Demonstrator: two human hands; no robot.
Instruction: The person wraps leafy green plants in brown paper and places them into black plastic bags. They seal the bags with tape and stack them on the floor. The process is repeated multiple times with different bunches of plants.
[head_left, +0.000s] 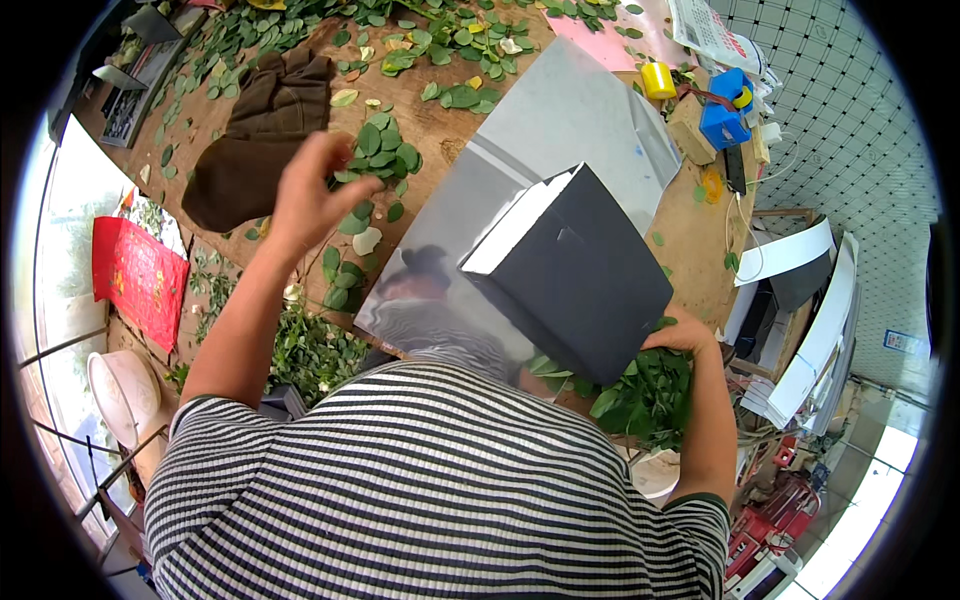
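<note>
My right hand (679, 330) grips the leafy end of a boxy bundle in dark grey wrapping (581, 277). Green leaves and stems (649, 394) stick out of that end, below my wrist. A white layer shows along the bundle's far-left side; what it encloses is hidden. Beneath it lies a glossy, translucent plastic sheet (592, 97), tilted across the wooden table (442, 142). My left hand (319, 187) holds nothing, its thumb and fingers apart, over loose green leaves (379, 150). A brown fabric glove (255, 150) lies just beyond it.
Cut leaves (457, 45) litter the table's far side. At the right edge are a yellow tape roll (658, 80), a blue tape dispenser (726, 112) and a phone (735, 169) on a white cable. Leafy clippings (311, 352) lie at left, near a white tub (124, 397).
</note>
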